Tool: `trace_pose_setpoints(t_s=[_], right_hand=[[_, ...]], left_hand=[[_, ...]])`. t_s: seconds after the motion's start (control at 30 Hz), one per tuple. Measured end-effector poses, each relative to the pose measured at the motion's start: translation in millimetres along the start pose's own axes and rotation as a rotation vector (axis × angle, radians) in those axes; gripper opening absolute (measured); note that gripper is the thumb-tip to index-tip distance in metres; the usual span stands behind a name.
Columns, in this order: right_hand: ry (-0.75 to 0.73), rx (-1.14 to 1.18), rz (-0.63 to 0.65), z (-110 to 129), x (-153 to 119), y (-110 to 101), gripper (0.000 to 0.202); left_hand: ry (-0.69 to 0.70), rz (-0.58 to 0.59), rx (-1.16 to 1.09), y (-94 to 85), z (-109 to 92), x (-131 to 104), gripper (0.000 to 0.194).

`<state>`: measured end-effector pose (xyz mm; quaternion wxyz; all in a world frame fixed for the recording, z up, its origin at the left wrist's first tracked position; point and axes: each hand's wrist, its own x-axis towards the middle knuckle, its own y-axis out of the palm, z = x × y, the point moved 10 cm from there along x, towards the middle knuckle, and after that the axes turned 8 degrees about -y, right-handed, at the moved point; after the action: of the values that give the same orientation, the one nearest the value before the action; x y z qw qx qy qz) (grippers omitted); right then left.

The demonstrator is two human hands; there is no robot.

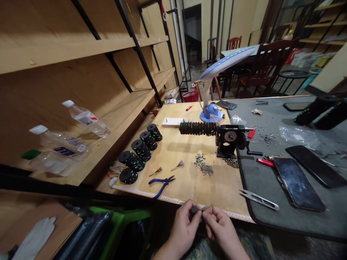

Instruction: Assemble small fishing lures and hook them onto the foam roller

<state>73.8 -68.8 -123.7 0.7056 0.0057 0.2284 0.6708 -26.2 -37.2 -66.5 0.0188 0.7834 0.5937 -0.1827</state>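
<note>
My left hand [184, 225] is closed at the table's front edge, its thumb and fingers around a small dark round piece [194, 209]. Pressed up against it, my right hand [218, 222] pinches thumb to forefinger; what is between those fingertips is too small to make out. Past the hands lies a pile of coloured beads [200, 160] beside a heap of small metal pins [207, 170]. Blue-handled pliers [162, 182] rest to the left, near two small brushes [177, 165]. Farther back, a black hand-cranked winder [230, 139] carries a row of black discs [197, 128].
Black foam spools [141, 148] stand along the left side, below shelves holding plastic bottles [89, 119]. A blue desk lamp [210, 112] rises at the back. On the grey mat [260, 173] lie thread snips [258, 199], phones [299, 184] and a red-handled knife [265, 163].
</note>
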Motion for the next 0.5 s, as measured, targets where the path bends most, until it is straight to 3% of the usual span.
trace_pose_setpoints(t_s=[0.2,0.5], right_hand=[[-0.054,-0.027,0.023,7,0,1,0.053],[-0.021,0.048,-0.041,15,0,-3,0.052]], left_hand=[[0.074,-0.018,0.215,-1.7,-12,-3,0.014],[0.027,0.017,0.165,3.7,-2,-3,0.012]])
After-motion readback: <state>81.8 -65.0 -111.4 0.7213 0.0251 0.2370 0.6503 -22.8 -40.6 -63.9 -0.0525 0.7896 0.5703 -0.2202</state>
